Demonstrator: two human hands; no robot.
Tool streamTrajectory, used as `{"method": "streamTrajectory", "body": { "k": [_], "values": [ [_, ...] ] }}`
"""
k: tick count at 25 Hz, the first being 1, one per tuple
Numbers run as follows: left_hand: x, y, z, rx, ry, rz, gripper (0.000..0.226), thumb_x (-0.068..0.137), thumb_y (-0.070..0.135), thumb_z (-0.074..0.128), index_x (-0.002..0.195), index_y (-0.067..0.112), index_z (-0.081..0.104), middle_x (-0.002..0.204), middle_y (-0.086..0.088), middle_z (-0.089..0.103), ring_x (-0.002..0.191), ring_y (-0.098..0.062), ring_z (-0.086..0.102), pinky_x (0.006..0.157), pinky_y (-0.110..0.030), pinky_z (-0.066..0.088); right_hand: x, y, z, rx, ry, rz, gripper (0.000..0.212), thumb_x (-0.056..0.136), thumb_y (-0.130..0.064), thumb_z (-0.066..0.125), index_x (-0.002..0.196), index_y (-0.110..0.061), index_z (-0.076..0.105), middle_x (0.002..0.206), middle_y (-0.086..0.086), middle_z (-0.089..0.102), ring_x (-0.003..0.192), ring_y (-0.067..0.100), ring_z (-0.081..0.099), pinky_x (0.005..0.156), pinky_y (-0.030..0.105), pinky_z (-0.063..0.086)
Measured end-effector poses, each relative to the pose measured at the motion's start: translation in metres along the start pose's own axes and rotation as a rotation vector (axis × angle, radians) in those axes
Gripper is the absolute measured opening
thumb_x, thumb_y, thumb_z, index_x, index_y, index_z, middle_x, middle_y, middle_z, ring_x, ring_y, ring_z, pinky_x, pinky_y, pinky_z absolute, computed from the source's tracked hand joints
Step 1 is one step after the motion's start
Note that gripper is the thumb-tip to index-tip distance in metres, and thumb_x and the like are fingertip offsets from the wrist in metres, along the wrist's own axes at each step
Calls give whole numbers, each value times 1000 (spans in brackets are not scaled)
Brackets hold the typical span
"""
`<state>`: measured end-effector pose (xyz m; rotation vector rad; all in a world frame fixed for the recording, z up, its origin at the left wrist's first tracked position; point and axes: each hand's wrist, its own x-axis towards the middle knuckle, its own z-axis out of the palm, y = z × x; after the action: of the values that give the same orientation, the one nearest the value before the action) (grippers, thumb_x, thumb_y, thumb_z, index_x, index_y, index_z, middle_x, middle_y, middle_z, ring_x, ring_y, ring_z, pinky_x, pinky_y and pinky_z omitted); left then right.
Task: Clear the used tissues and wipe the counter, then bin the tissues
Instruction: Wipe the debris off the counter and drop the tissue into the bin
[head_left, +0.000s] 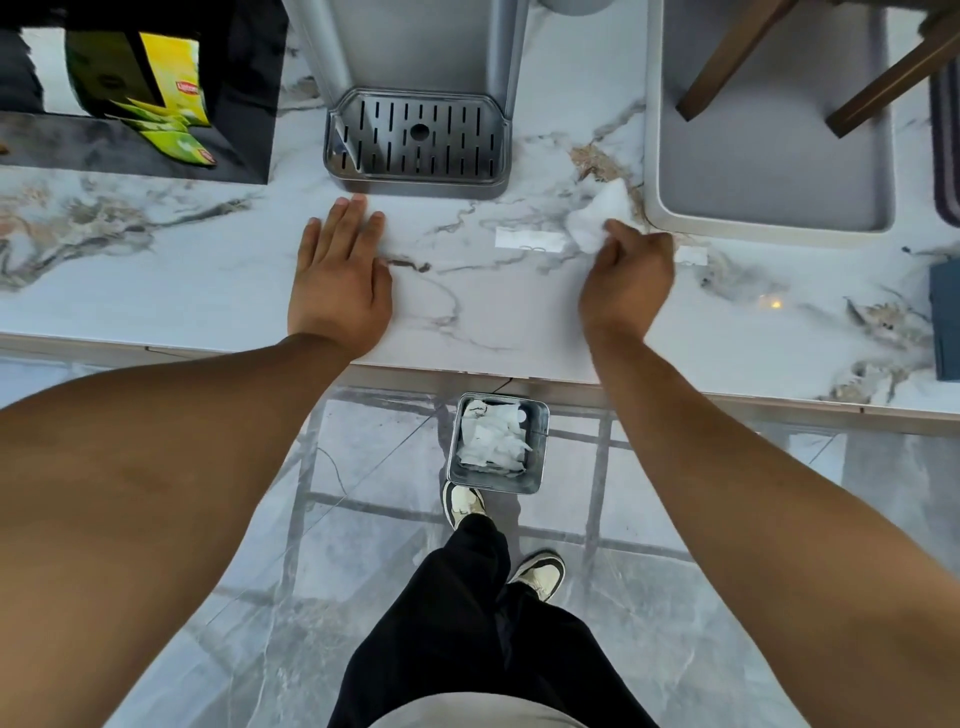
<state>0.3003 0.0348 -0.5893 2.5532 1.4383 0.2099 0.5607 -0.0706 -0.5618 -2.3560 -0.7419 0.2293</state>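
Head view: tray (655, 156) beside tissue (597, 213), pinched in right grip (626, 283); left grip (340, 280) flat, open on worktop (208, 291).

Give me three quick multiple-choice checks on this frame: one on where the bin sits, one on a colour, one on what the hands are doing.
1. Where is the bin?
A. On the counter
B. On the floor below the counter edge
C. Inside the grey tray

2. What colour are the tea sachets?
A. Yellow-green
B. Red
C. Blue

3. What is the right hand doing?
A. Lying flat and empty
B. Gripping a white tissue on the counter
C. Reaching into the bin

Answers:
1 B: it stands on the floor by the shoes, with tissues already inside.
2 A: the sachets spilling from the box are yellow-green.
3 B: its fingers pinch the tissue; the left hand lies flat and empty.
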Motion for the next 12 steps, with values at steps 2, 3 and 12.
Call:
{"method": "streamTrajectory", "body": {
  "k": [2,3,12],
  "values": [
    [0,0,-1,-1,1,3,57,97,30,26,150,10,33,163,-12,22,153,-26,13,125,-47,9,-15,-18,16,47,-146,-170,32,93,-1,54,116,-13,73,107,16,59,92,27,63,87,18,41],
    [0,-1,-1,-2,-1,3,57,97,30,26,150,10,33,163,-12,22,153,-26,14,125,-47,9,-21,-24,22,74,-237,-278,31,92,1,55,115,-11,74,104,17,59,90,27,63,85,18,42],
    [0,0,0,-7,-14,5,57,98,30,28,151,10,33,163,-12,22,153,-26,13,125,-47,8,-101,16,-14,199,-937,-742,23,90,6,64,104,-5,77,87,12,58,74,19,58,70,22,43]
  ]
}}
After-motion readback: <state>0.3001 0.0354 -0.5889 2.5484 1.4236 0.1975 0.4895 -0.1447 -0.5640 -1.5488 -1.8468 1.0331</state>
